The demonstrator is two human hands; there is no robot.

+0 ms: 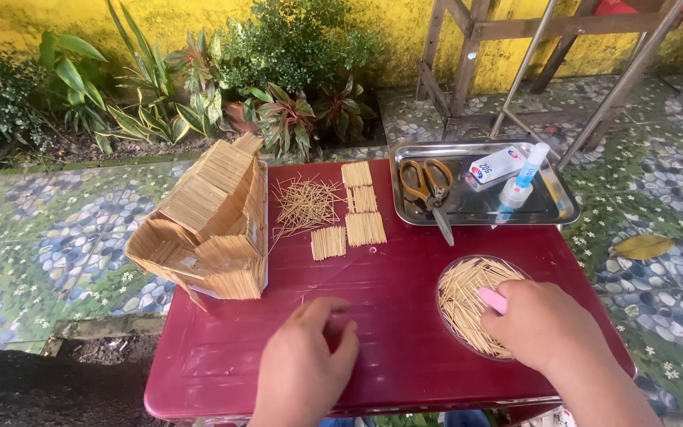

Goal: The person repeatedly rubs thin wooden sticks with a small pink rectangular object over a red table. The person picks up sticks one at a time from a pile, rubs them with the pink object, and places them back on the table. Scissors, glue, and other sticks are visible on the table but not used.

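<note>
My left hand point(306, 356) rests palm down on the dark red table point(405, 277) near its front edge, fingers slightly spread, nothing visible in it. My right hand point(543, 324) lies over a round clear dish of toothpicks point(468, 296) with a small pink object point(492, 299) at its fingertips; what the fingers grip is hidden. A model house made of toothpicks point(211, 225) stands at the table's left edge. Loose toothpicks point(306, 204) and several flat glued toothpick panels point(364, 213) lie at the table's back middle.
A steel tray point(551, 207) at the back right holds scissors point(428, 190), a small white box point(496, 166) and a glue bottle point(519, 183). Potted plants point(278, 87), a wooden stand point(468, 55) and pebble-patterned floor tiles surround the table.
</note>
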